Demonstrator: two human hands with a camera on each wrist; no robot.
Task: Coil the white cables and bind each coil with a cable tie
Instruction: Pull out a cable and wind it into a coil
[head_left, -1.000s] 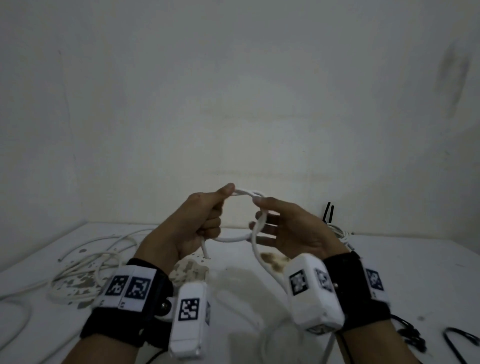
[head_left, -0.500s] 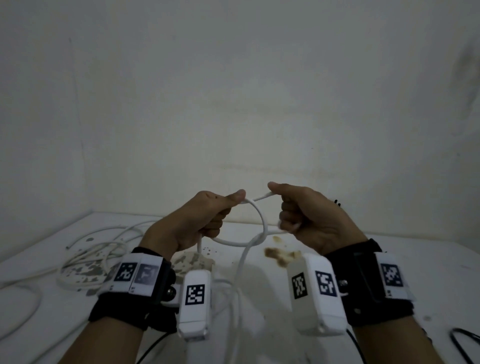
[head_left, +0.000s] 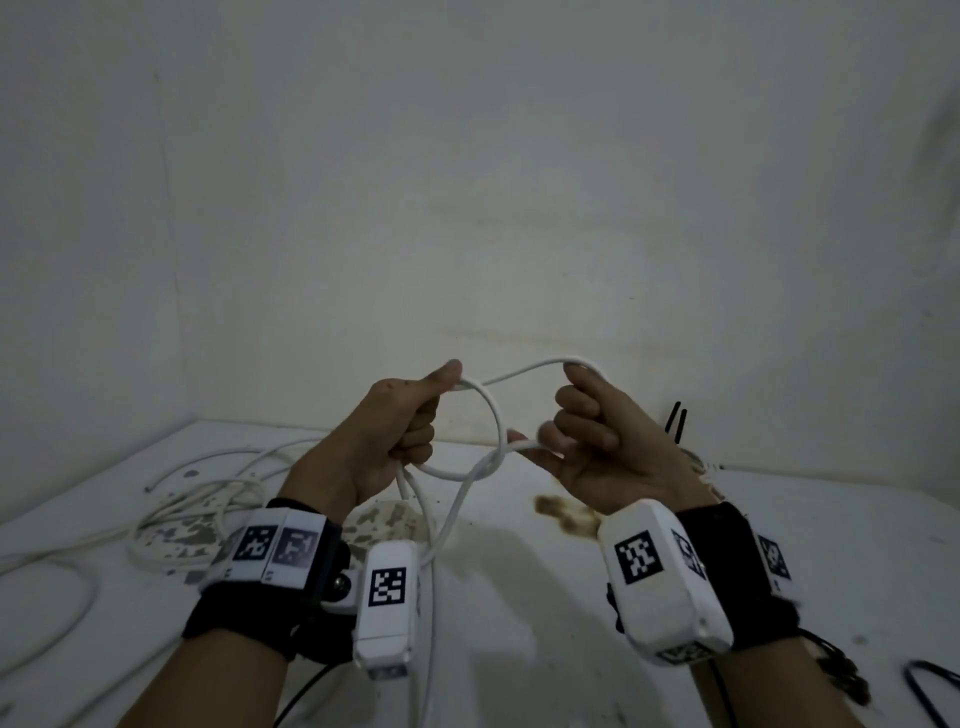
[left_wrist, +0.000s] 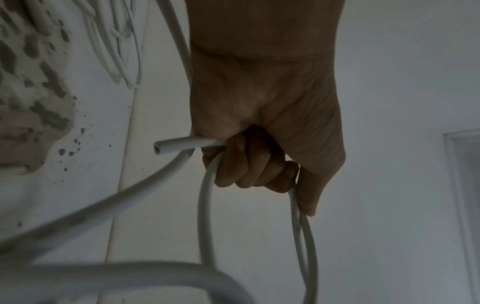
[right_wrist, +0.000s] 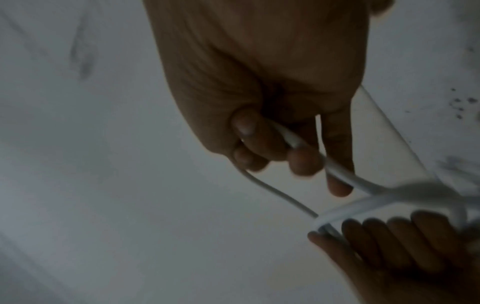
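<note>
Head view: white cable is held in the air above the white table, between both hands. Left hand is fisted round one side of a small loop, thumb laid along the top strand. Right hand is curled on the other side; a strand arches over its top knuckle, a second is clamped lower in the fingers. Strands cross just below the loop, and the slack drops to the table between the wrists. A pile of loose white cables lies on the table left of the held cable. Black cable ties stick up behind the right hand. A brown stain is seen on the table below the right hand. A black cord lies at the table's near right edge.

Left wrist view: left hand fingers are wrapped tight on the white cable; the cut cable end pokes out beside the fist, the loop hangs below it. Loose white cables are seen on the table further off.

Right wrist view: right hand is closed on the white cable, strand gripped under the curled fingers; blurred. Left hand is seen just beyond, fingers curled round the same cable
</note>
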